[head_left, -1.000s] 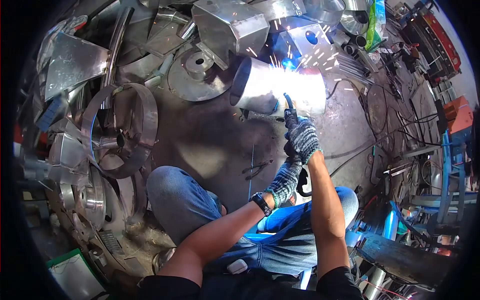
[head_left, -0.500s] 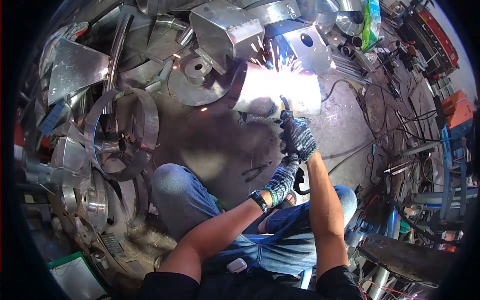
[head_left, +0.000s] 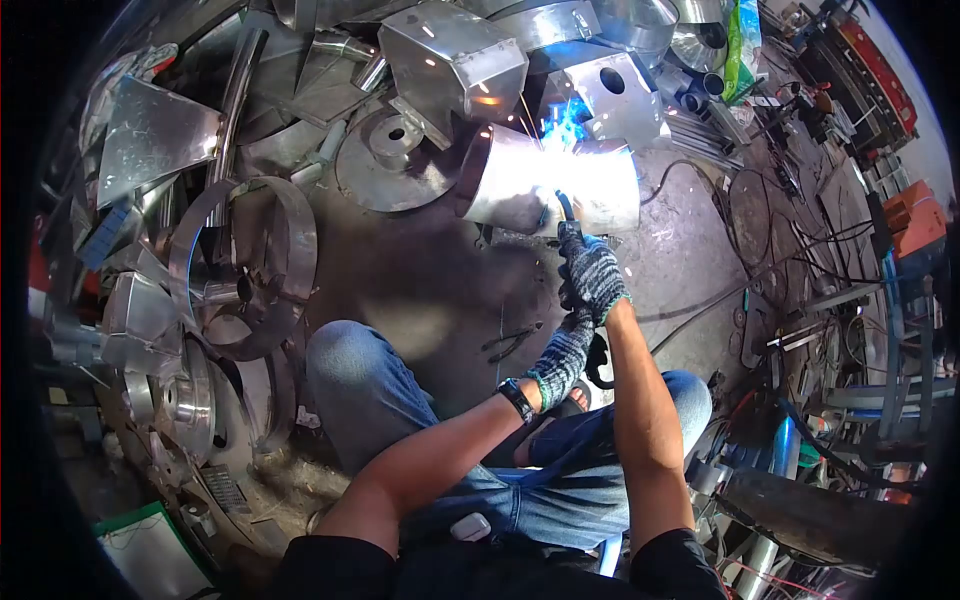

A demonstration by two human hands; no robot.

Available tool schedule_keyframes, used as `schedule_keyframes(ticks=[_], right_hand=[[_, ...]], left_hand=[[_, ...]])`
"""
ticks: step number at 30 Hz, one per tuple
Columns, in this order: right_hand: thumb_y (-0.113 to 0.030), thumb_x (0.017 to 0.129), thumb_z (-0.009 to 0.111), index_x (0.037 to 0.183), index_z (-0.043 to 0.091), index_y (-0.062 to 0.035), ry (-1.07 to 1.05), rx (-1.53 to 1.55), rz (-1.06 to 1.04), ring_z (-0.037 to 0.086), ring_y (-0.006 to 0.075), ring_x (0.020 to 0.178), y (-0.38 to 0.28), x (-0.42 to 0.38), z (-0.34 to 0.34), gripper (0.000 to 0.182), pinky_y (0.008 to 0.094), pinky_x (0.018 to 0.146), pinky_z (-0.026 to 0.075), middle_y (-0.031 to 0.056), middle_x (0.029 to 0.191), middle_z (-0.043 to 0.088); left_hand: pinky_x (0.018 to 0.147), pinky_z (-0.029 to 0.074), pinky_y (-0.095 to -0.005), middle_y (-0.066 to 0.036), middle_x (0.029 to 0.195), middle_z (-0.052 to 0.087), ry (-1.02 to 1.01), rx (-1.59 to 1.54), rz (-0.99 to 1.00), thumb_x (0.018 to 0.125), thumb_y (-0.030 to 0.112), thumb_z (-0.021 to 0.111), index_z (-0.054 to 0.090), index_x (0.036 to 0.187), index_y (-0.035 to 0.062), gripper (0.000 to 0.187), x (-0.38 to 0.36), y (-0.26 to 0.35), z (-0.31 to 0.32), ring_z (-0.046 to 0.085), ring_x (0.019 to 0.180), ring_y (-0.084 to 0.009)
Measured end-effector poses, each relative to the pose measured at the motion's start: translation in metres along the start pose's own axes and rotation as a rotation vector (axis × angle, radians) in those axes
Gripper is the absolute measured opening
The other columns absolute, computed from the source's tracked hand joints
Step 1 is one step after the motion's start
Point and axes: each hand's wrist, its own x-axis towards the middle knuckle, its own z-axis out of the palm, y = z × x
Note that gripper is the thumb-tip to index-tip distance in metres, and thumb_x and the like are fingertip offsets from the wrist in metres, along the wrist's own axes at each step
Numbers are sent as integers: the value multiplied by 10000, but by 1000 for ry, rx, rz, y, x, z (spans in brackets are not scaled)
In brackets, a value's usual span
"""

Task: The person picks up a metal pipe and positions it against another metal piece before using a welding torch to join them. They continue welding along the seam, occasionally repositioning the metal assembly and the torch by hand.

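My right hand (head_left: 593, 272), in a knitted grey glove, grips a welding torch (head_left: 566, 210) whose tip reaches up to a steel cone-shaped duct (head_left: 510, 185) lying on the floor. A blue-white arc (head_left: 563, 125) flares at the duct's top edge. My left hand (head_left: 566, 357), also gloved and with a black wristwatch, wraps around the torch handle just below the right hand. I squat in blue jeans, my knees on either side of my arms.
Sheet-metal parts crowd the far and left side: a boxy hood (head_left: 455, 60), a round flange disc (head_left: 392, 150), a wide steel ring (head_left: 245, 265). Pliers (head_left: 510, 342) lie on the floor near my knee. Cables and tools (head_left: 790, 230) spread to the right.
The shower of sparks has died down to a compact blue arc. Both hands and the torch have crept slightly up along the duct.
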Motion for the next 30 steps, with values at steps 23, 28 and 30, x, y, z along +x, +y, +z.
schedule_keyframes(ticks=[23,28,30], right_hand=[[-654,1045,547,939,666,7,-32,-84,-529,546,203,455,38,19,-3,680,377,427,456,66,636,561],[-671,1043,540,948,659,6,-18,-137,-612,547,199,457,61,37,-5,694,375,427,458,59,641,555],[-666,1043,543,961,657,3,-34,-77,-376,549,201,458,30,15,-4,684,377,426,459,59,645,554]], left_hand=[[656,508,-325,-49,852,683,-30,30,68,1154,542,396,635,1064,50,554,23,-42,-3,629,736,-153],[655,508,-322,-49,857,685,-33,45,33,1158,532,389,639,1085,48,550,19,-33,-2,632,742,-154],[659,508,-321,-49,864,686,-36,32,-4,1159,531,388,640,1094,48,548,22,-35,-2,634,750,-154]])
